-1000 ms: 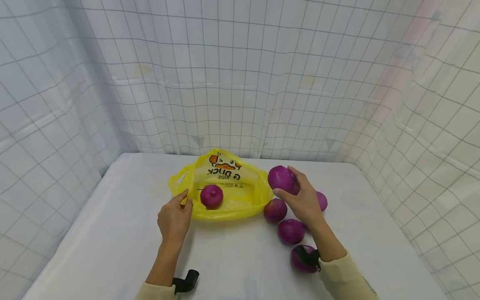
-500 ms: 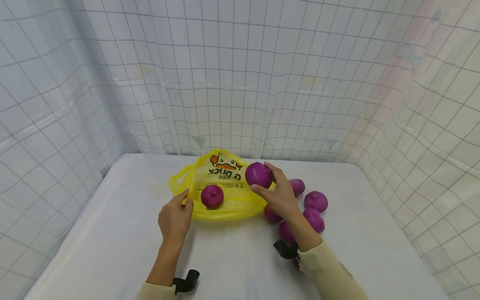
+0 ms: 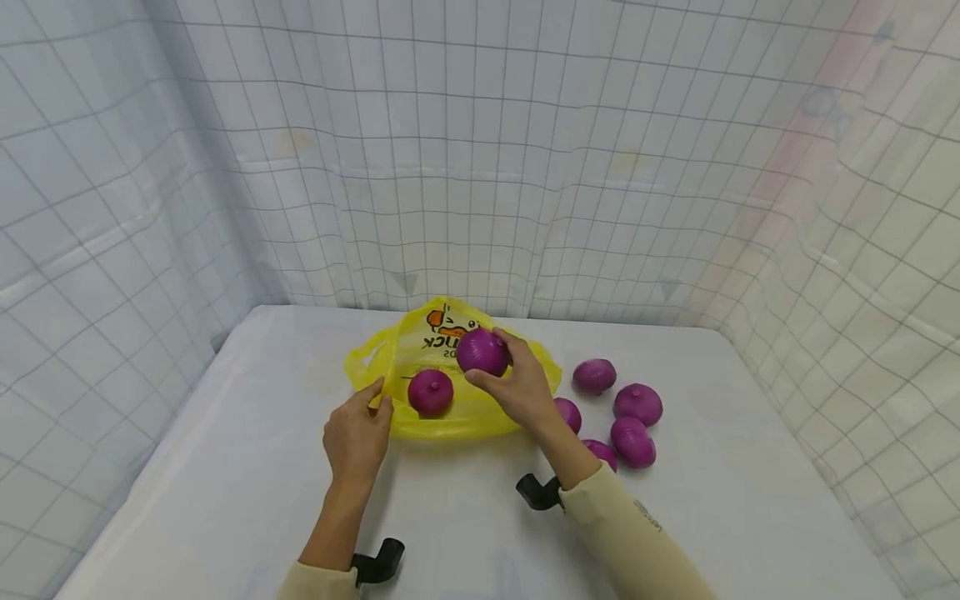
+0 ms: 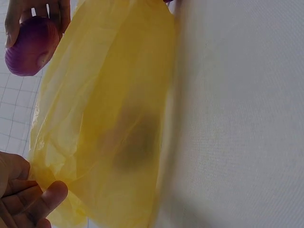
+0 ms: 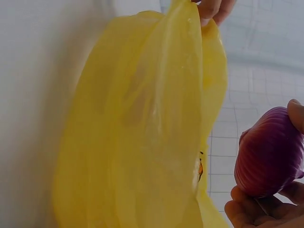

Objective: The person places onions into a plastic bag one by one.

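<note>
A yellow plastic bag [image 3: 480,423] with a duck print lies on the table with its mouth spread toward me. My left hand [image 3: 358,433] pinches the bag's rim at its left side, thumb against fingers. Inside the bag rests one purple onion [image 3: 431,392]. My right hand [image 3: 525,390] holds another onion [image 3: 482,352] over the bag's opening, gripped between thumb and fingers. In the right wrist view, that held onion [image 5: 268,154] appears beside the bag's wall [image 5: 128,128]. The left wrist view shows it near the top left, above the bag's edge.
Several more onions lie on the white table [image 3: 225,467] right of the bag, among them one at the back [image 3: 595,377], one farther right [image 3: 638,405] and one in front of it [image 3: 633,442]. My right forearm partly covers others. A grid-patterned curtain [image 3: 480,167] surrounds the table.
My right hand has carried its onion leftward from above the loose onions to over the bag's opening. The left hand keeps its pinch on the rim.
</note>
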`<move>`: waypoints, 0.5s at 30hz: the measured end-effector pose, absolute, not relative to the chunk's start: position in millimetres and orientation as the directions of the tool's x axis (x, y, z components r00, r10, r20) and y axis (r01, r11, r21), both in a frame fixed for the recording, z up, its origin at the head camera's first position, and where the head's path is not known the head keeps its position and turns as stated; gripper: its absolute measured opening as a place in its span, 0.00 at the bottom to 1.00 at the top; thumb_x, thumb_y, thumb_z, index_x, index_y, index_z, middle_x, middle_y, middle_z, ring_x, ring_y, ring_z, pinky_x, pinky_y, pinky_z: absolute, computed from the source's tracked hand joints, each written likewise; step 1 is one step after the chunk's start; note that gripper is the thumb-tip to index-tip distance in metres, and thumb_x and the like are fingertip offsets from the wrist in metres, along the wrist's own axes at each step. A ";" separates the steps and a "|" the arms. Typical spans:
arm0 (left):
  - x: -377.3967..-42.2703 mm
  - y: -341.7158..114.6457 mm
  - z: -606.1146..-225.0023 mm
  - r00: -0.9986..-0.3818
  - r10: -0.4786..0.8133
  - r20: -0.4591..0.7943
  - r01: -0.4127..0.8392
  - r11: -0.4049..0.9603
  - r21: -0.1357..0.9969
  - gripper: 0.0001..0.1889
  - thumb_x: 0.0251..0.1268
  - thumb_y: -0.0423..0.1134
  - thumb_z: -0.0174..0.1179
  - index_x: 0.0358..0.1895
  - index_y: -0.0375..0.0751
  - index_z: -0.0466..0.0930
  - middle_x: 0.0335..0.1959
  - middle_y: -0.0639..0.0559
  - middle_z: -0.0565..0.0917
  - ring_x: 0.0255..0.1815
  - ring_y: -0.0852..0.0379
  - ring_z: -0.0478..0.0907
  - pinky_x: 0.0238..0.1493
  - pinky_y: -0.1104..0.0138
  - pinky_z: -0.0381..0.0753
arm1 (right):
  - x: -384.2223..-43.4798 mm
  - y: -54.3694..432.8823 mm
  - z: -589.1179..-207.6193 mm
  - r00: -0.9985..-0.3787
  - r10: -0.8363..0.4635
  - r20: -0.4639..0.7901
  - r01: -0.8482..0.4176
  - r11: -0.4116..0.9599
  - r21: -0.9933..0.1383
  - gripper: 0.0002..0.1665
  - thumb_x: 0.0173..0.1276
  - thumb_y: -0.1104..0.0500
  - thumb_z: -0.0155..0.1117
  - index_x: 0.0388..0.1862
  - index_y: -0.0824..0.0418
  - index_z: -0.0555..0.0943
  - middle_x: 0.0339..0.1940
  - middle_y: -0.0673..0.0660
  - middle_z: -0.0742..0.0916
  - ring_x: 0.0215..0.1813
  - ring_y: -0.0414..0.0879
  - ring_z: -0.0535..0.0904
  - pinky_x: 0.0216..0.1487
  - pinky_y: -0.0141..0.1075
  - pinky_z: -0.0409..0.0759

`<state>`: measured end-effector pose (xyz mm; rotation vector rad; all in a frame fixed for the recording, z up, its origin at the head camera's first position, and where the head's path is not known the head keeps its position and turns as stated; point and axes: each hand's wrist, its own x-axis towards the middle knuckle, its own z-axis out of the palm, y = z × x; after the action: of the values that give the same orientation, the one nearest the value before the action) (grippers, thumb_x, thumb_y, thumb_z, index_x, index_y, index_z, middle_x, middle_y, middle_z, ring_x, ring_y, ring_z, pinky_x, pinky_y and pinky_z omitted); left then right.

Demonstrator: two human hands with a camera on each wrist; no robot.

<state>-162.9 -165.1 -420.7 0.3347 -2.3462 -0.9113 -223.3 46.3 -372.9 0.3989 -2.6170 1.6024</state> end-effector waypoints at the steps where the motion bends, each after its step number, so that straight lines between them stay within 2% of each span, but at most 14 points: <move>1: -163.0 -165.1 -420.8 -0.792 -0.424 0.439 -0.019 0.735 0.677 0.16 0.59 0.38 0.60 0.50 0.40 0.83 0.37 0.40 0.88 0.24 0.48 0.84 0.16 0.66 0.71 | -224.3 44.6 -374.6 -0.967 -0.193 0.167 -0.238 0.440 -0.866 0.47 0.54 0.48 0.72 0.71 0.53 0.62 0.67 0.56 0.72 0.63 0.52 0.73 0.60 0.48 0.76; 15: -165.4 -165.0 -422.0 -0.799 -0.417 0.432 -0.028 0.745 0.667 0.17 0.58 0.38 0.61 0.51 0.42 0.83 0.37 0.41 0.88 0.23 0.49 0.84 0.15 0.67 0.69 | -237.1 22.1 -393.3 -0.972 -0.224 0.072 -0.176 0.486 -0.856 0.48 0.54 0.46 0.71 0.71 0.55 0.62 0.66 0.58 0.73 0.63 0.55 0.73 0.60 0.51 0.74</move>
<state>-165.4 -165.0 -422.0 0.3349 -2.3668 -0.8920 -237.1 22.1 -393.3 0.3699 -2.7500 1.5745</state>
